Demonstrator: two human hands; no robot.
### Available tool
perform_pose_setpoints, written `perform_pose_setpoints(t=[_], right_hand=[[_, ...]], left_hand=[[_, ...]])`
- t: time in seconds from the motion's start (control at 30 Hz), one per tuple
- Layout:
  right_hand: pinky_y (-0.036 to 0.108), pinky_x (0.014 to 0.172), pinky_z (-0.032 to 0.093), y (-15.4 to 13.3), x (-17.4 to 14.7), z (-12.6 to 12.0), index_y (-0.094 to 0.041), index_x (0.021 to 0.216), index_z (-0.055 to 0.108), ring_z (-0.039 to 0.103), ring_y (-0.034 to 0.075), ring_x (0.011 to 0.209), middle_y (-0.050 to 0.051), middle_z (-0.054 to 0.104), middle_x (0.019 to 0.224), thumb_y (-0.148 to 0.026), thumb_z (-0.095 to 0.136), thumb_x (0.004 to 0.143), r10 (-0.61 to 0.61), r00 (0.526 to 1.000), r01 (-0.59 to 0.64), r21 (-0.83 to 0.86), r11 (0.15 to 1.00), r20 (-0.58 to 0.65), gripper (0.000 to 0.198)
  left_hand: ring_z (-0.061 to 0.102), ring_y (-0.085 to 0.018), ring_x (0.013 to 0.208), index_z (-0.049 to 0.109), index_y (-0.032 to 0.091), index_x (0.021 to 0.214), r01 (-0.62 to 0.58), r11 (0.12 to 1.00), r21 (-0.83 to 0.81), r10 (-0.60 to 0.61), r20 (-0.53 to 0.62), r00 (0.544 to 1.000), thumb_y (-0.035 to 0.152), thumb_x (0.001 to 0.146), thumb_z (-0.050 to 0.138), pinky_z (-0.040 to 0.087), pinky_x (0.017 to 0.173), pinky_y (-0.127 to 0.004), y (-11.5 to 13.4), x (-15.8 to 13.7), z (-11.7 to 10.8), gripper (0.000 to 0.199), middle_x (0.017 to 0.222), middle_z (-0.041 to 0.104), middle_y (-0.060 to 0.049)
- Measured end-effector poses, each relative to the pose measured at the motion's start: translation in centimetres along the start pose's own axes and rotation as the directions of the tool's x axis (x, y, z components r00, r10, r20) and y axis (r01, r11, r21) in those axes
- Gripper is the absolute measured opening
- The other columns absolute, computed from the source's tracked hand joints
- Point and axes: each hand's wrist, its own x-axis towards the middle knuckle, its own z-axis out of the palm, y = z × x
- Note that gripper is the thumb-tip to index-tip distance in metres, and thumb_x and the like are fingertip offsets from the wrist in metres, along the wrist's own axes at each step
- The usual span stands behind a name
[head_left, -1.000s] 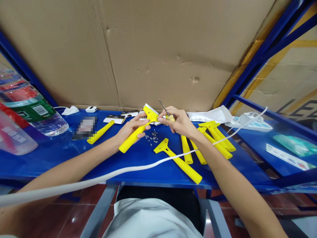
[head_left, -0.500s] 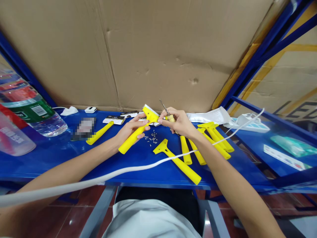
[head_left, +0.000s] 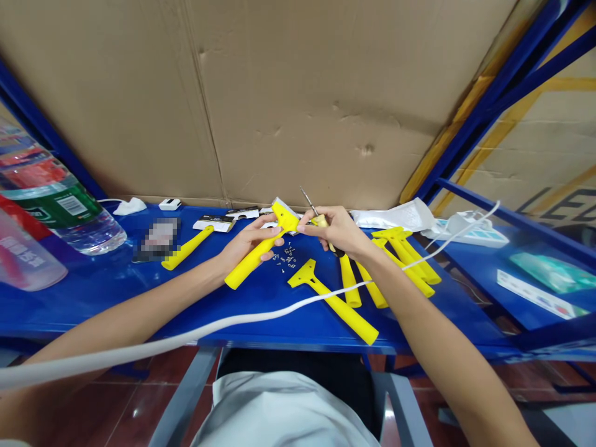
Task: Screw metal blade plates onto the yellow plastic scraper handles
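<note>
My left hand [head_left: 248, 243] is closed around a yellow scraper [head_left: 251, 263], tilted with its head up and to the right. A pale metal blade edge shows along that head. My right hand [head_left: 336, 228] grips a screwdriver [head_left: 320, 220] whose shaft points up and left, away from the scraper. Its thumb and forefinger touch the right end of the scraper's head; whether they pinch a small part there is hidden. Below the hands lie several tiny screws and nuts [head_left: 287, 257] in a loose heap. Nearer me rests another yellow scraper handle [head_left: 342, 307].
More yellow handles [head_left: 419, 261] lie at the right, one [head_left: 189, 248] at the left. A white cable [head_left: 261, 315] crosses in front of my arms. A large water bottle [head_left: 69, 205] stands left. Against the cardboard [head_left: 298, 112] lie printed cards [head_left: 213, 223] and a white packet [head_left: 395, 217].
The scraper's head has turned slightly in my left hand, showing more of its flat face. My right hand stays at the head's end with the screwdriver.
</note>
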Motion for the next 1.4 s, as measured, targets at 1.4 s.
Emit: perform_pose_setpoints(t=[1.4], right_hand=[[0.023, 0.041, 0.041, 0.14, 0.06, -0.53, -0.019, 0.096, 0.079, 0.051, 0.01, 0.044, -0.004, 0.057, 0.057, -0.054, 0.093, 0.082, -0.022, 0.996, 0.02, 0.034, 0.999, 0.083, 0.041]], left_hand=[[0.069, -0.013, 0.065, 0.062, 0.021, 0.138, 0.034, 0.998, -0.043, -0.036, -0.028, 0.999, -0.001, 0.088, 0.073, 0.041, 0.035, -0.014, 0.01, -0.43, 0.69, 0.055, 0.099, 0.069, -0.006]])
